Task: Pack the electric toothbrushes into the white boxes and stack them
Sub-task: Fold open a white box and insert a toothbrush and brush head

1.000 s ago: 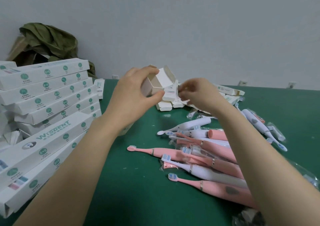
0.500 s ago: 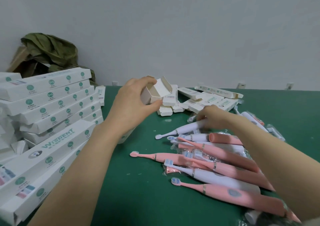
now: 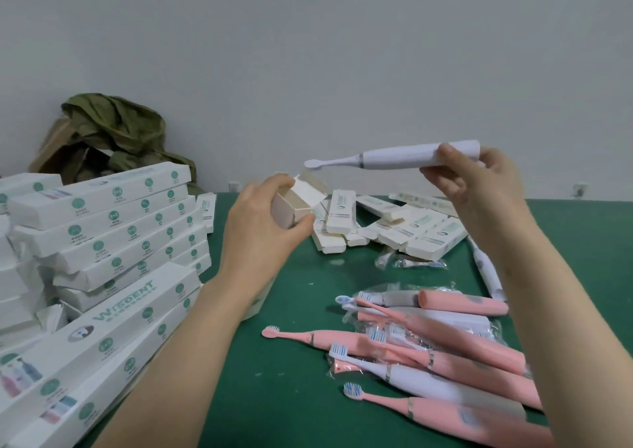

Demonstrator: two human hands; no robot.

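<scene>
Working on green table (image 3: 291, 396) between packed stack (image 3: 102, 228) and loose toothbrush pile (image 3: 428, 355). Gripping open white box (image 3: 291, 207) in left hand (image 3: 260, 231). Pinching white toothbrush (image 3: 400, 158) by its base in right hand (image 3: 479, 187), holding head just above flap. Judging insertion step; next probably needing head lowered, aligned with mouth.

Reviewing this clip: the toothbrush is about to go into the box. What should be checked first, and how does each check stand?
1. Box mouth open: ok. The open box has its flap folded back.
2. Box secured: ok. The left hand grips it, fingers and thumb curled round.
3. Toothbrush secured: ok. The right hand holds the white toothbrush near its base.
4. Brush head lined up with the mouth: not ok. The brush head is above the flap and the toothbrush lies roughly level.
5. Box empty all the way down: cannot tell. Only the part near the mouth shows.
</scene>
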